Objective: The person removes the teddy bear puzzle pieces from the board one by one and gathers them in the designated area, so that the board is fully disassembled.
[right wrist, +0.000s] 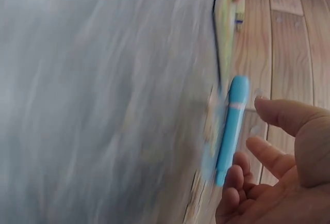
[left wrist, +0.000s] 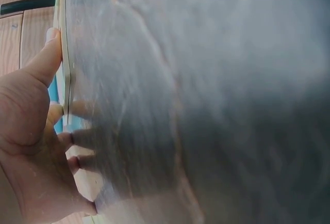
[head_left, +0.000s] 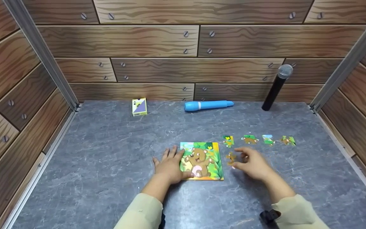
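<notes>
A square bear jigsaw puzzle [head_left: 202, 163] lies flat, its bear picture facing up. My left hand [head_left: 170, 165] rests at its left side, fingers spread, with the thumb over the lower left edge; the left wrist view shows that thumb [left wrist: 49, 59] against the board's thin edge. To the right of the puzzle is a loose brown puzzle piece [head_left: 230, 158]. Around it my right hand [head_left: 253, 163] has thumb and index finger parted. In the right wrist view nothing shows between the thumb [right wrist: 289, 113] and index finger [right wrist: 270, 154].
Several loose pieces lie in a row behind the right hand, among them a green one [head_left: 228, 141] and a brown one [head_left: 288, 140]. Farther back are a card box [head_left: 139, 107], a blue microphone-shaped object [head_left: 208, 105] and a black microphone [head_left: 276, 87] leaning on the plank-patterned wall [head_left: 157, 41].
</notes>
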`<state>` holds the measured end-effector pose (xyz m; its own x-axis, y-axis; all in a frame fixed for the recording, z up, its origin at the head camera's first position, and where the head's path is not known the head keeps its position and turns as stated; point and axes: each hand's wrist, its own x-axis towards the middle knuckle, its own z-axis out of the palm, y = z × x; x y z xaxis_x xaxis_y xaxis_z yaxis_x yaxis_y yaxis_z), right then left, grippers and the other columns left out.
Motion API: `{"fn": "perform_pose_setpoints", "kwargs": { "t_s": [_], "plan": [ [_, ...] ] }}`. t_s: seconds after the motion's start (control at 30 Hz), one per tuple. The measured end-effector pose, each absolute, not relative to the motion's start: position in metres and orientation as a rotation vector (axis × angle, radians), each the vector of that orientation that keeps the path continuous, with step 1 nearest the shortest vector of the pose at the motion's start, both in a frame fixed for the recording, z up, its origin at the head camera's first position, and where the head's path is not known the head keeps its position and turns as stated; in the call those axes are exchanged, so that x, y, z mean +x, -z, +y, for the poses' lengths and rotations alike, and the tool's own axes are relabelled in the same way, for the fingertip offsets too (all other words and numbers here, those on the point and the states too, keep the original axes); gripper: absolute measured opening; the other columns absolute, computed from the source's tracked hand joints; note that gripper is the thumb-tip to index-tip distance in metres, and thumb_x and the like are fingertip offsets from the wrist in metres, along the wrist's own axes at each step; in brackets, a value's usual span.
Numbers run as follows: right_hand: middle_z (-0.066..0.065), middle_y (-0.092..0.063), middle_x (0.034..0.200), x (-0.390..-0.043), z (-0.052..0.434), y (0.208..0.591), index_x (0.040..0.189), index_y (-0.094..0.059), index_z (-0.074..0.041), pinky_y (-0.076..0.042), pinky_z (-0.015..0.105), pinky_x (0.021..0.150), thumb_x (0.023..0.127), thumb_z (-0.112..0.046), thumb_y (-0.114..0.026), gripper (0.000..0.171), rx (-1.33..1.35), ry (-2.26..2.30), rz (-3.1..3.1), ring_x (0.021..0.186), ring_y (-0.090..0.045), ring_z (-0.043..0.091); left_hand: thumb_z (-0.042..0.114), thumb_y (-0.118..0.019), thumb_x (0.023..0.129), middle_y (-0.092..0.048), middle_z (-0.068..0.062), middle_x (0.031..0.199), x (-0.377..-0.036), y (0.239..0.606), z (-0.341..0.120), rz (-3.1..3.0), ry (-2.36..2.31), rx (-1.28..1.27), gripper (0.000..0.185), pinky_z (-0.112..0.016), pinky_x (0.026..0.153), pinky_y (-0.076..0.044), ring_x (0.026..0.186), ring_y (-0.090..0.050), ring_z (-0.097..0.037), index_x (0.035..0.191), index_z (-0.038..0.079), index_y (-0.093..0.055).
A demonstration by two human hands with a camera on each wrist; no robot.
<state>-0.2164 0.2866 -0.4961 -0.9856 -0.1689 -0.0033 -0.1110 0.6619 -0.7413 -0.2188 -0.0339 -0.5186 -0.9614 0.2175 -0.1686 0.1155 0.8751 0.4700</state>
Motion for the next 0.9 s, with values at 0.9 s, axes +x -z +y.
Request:
{"fn": "perform_pose_setpoints", "kwargs": {
  "t_s": [0.9],
  "plan": [
    [0.011, -0.072, 0.105, -0.206, 0.227, 0.506, 0.125, -0.072, 0.008, -0.055, 0.044, 0.086, 0.077, -0.007, -0.091, 0.053, -0.282, 1.129, 2.734, 0.092, -0.062, 0.021, 0.066, -0.081, 0.083, -0.023, -0.01, 0.175, -0.22, 0.52, -0.034, 2.835, -0.647, 0.257, 0.101, -0.082, 0.118, -0.005, 0.161, -0.015, -0.04, 0.165, 0.023, -0.041]
  ]
}}
